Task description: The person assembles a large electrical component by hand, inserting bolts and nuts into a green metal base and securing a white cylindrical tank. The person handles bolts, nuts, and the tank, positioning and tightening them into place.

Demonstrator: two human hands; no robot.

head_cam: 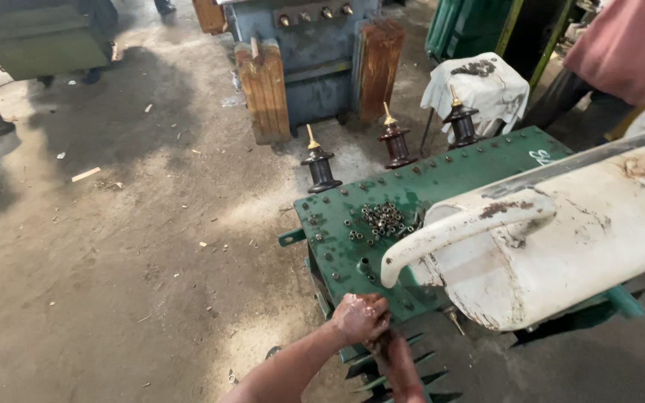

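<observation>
Daylight fell in soft patches across the concrete floor, with broad dark shadows upper left. The white tank glared slightly. Edges bowed with wide-angle distortion; the centre stayed sharp.

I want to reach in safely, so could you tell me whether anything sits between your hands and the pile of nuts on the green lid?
Yes. The curved white pipe arches over the green lid between both hands and the nuts.

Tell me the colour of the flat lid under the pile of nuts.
Green lid, head view.
</observation>
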